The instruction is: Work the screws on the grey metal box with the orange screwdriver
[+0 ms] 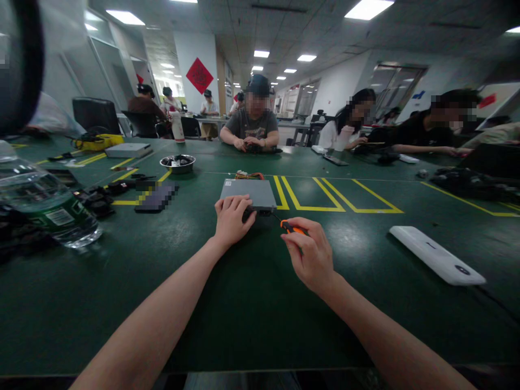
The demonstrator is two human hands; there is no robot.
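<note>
A flat grey metal box (260, 190), which looks like a computer power supply, lies on the green table in front of me. Coloured wires (248, 175) come out behind its far edge. My left hand (232, 218) grips its near left corner, fingers over the top and thumb along the front side. In my right hand (311, 249) is an orange and black screwdriver (294, 227), held between thumb and fingers. Its thin shaft points left to the box's near right corner; whether the tip touches a screw is too small to tell.
A metal bowl (177, 163) with dark small parts and a dark phone (156, 196) are left of the box. A water bottle (44, 200) stands near left. On the right lies a white device (436, 254) with a cable. Across the table a person (254, 122) sits.
</note>
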